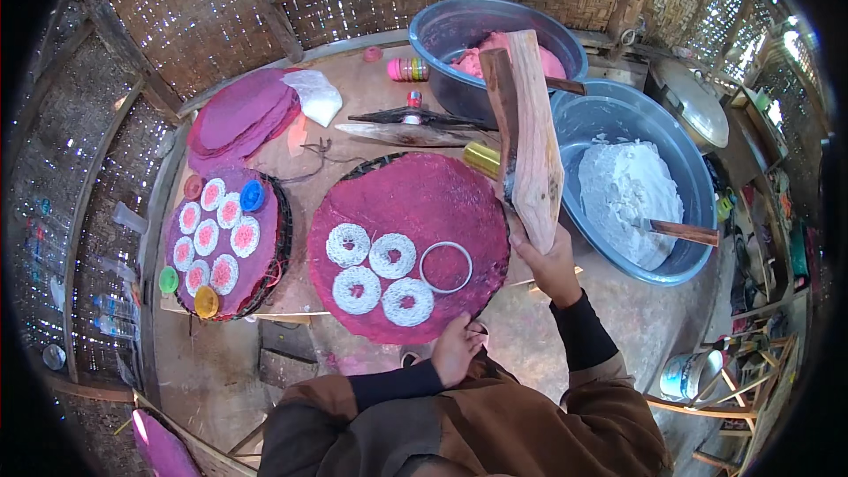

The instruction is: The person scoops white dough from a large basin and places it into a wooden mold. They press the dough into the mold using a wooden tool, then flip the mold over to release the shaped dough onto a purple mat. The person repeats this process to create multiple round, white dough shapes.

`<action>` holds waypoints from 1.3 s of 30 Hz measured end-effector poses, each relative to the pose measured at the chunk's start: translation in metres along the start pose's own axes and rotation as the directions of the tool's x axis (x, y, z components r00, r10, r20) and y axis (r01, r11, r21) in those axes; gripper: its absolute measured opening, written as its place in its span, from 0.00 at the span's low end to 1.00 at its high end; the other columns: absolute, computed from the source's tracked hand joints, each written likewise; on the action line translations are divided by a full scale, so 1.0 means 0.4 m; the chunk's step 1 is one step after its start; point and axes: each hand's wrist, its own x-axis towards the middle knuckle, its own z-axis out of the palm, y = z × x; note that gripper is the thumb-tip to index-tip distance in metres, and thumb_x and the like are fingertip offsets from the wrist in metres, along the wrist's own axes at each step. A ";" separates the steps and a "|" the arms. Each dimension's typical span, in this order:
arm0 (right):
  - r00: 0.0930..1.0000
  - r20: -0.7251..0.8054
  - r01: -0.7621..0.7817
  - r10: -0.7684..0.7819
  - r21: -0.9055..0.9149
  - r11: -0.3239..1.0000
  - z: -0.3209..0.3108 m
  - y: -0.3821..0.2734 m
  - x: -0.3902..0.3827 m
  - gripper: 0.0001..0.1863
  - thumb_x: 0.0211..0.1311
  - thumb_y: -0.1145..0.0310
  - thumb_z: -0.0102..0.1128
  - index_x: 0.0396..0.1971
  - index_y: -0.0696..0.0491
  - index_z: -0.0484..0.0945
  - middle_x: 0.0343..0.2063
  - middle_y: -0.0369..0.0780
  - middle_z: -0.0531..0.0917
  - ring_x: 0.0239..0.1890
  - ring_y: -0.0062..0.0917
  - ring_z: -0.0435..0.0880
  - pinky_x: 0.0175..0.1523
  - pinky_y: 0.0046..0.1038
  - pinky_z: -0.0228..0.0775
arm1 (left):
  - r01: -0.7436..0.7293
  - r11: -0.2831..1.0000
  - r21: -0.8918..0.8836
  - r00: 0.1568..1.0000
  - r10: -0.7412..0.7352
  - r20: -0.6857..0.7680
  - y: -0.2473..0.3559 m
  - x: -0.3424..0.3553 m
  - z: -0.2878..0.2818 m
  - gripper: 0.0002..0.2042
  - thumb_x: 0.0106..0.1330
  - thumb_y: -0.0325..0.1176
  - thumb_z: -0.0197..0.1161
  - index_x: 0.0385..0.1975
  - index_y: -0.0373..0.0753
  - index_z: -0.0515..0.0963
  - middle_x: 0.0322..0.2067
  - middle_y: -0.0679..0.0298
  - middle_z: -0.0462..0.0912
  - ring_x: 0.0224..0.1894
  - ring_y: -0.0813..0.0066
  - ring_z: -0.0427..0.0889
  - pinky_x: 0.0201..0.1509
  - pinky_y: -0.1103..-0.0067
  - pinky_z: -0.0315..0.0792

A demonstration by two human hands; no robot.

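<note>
My right hand grips a long split wooden tool, held upright beside the right basin. My left hand has its fingers on the near rim of a round pink-covered tray. On this tray lie several white ridged rings and a thin white hoop at their right. A yellow cylinder sits behind the tray, partly hidden by the wood.
A left tray bears pink-and-white rounds and coloured discs. Behind are pink sheets, a white bag, a jar and dark wooden pieces. Blue basins hold pink dough and white paste. Woven walls surround the table.
</note>
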 end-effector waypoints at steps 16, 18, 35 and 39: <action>0.998 -0.057 -0.019 0.013 -0.092 0.996 0.014 0.013 -0.046 0.21 0.51 0.71 0.64 0.45 0.62 0.72 0.37 0.39 0.80 0.38 0.19 0.77 0.44 0.22 0.68 | -0.118 0.964 0.236 0.992 0.107 0.061 0.292 -0.164 -0.247 0.03 0.55 0.31 0.56 0.23 0.41 0.73 0.22 0.65 0.75 0.24 0.71 0.72 0.37 0.75 0.67; 0.997 -0.055 -0.052 0.048 -0.073 0.996 0.009 0.013 -0.055 0.21 0.52 0.70 0.63 0.45 0.62 0.73 0.38 0.39 0.80 0.37 0.19 0.77 0.44 0.22 0.68 | -0.058 0.944 0.324 0.992 0.020 0.121 0.349 -0.142 -0.291 0.05 0.56 0.31 0.57 0.19 0.42 0.71 0.19 0.66 0.73 0.24 0.71 0.73 0.37 0.77 0.68; 0.777 0.579 -0.161 0.248 -0.199 0.967 0.180 -0.115 0.016 0.24 0.57 0.61 0.61 0.49 0.61 0.71 0.40 0.39 0.79 0.41 0.19 0.76 0.49 0.23 0.67 | -0.959 0.247 0.141 0.282 0.895 0.346 0.673 -0.243 0.069 0.34 0.63 0.59 0.48 0.59 0.35 0.63 0.54 0.60 0.70 0.54 0.70 0.69 0.55 0.73 0.66; 0.591 0.708 -0.219 0.386 -0.319 0.922 0.223 -0.127 0.074 0.26 0.62 0.51 0.52 0.44 0.61 0.73 0.31 0.36 0.78 0.32 0.17 0.75 0.40 0.22 0.67 | -0.688 0.577 -0.441 0.319 0.785 0.531 0.753 -0.295 0.145 0.35 0.62 0.63 0.43 0.56 0.36 0.64 0.48 0.61 0.74 0.52 0.67 0.71 0.63 0.68 0.57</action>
